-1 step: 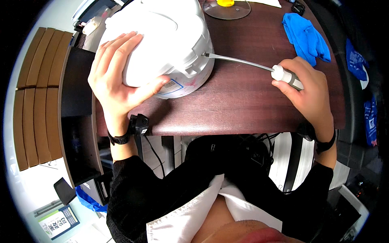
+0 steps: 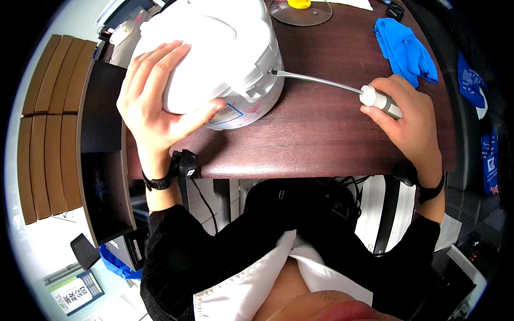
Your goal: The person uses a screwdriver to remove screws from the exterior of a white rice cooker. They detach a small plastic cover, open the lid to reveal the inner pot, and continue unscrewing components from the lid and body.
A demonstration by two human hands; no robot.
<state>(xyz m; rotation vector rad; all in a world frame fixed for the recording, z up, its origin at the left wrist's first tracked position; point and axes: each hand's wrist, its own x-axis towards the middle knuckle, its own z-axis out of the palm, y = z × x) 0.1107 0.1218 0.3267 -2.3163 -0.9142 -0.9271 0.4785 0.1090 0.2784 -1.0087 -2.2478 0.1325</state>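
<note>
A white, rounded appliance [image 2: 206,56] that looks like a rice cooker rests at the left part of the table, a blue-outlined label low on its side. My left hand [image 2: 152,101] lies spread over its top, thumb down along the near rim. In my right hand [image 2: 409,115] is the pale handle of a long flat-blade screwdriver [image 2: 321,81], pointing left. The blade's tip meets the cooker's right side, at a small recess beside a raised plastic part; how deep it sits I cannot tell.
The dark brown table [image 2: 321,139] carries a glass lid [image 2: 316,16] with a yellow knob at the back and a crumpled blue cloth [image 2: 404,48] at the far right. Brown boxes [image 2: 53,128] stand left of a dark shelf [image 2: 104,107]. A black cable [image 2: 203,200] hangs below the table's front edge.
</note>
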